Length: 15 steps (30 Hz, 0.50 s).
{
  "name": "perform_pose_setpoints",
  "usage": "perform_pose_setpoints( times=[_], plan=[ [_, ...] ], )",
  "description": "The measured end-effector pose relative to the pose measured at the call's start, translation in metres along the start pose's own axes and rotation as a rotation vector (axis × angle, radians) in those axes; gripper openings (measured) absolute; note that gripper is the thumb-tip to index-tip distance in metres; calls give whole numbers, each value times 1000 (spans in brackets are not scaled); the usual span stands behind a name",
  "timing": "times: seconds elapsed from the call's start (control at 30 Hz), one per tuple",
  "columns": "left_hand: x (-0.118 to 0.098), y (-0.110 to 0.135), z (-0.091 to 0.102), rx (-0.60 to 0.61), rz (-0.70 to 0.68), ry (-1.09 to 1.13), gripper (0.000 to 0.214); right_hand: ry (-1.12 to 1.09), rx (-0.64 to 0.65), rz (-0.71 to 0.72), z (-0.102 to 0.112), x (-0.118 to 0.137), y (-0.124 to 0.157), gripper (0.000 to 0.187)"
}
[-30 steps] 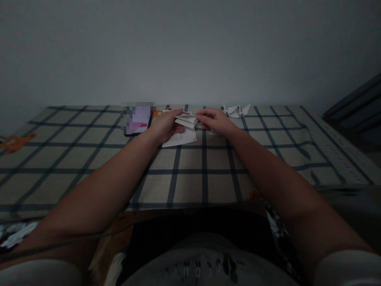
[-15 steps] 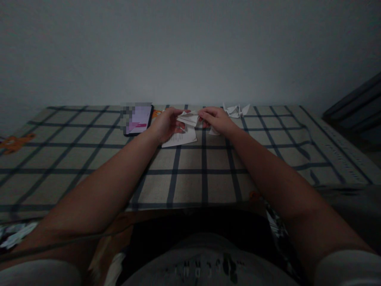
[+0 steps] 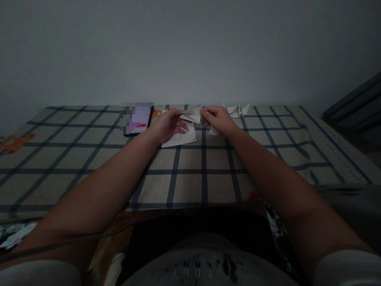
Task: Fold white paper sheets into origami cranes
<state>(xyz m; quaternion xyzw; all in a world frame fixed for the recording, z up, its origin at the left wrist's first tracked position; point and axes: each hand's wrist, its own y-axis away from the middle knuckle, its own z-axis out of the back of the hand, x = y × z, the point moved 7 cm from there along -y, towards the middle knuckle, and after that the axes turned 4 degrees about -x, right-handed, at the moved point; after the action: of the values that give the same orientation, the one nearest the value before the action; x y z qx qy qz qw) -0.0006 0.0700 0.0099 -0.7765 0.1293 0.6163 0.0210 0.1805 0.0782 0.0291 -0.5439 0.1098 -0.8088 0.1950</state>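
Between my two hands, a small folded piece of white paper (image 3: 192,116) is held up over the table. My left hand (image 3: 170,126) pinches its left side between thumb and fingers. At its right edge, my right hand (image 3: 216,119) has thumb and forefinger closed on the paper. Below my left hand lies a flat sheet of printed paper (image 3: 184,138). Another bit of white paper (image 3: 213,131) shows under my right hand, mostly hidden by it. Folded paper cranes (image 3: 237,111) rest just beyond my right hand.
A tablet or large phone (image 3: 139,121) with a lit screen lies left of my left hand, partly pixelated. The checked tablecloth (image 3: 190,186) covers the table, which meets a plain wall (image 3: 190,51) at the back. A dark slatted object (image 3: 357,101) stands at the far right.
The folded paper has tilted and shifted slightly right in my fingers. Both hands have moved only a little, and the other things lie as before.
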Motion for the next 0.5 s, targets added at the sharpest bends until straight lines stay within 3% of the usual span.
perform_pose_setpoints(
  times=[0.23,0.5],
  plan=[
    [0,0,-2,14,-29,-35,24,201,-20,100,1,3,0,30],
    [3,1,-5,41,-44,-60,21,310,-7,206,-4,9,2,41]
  ],
)
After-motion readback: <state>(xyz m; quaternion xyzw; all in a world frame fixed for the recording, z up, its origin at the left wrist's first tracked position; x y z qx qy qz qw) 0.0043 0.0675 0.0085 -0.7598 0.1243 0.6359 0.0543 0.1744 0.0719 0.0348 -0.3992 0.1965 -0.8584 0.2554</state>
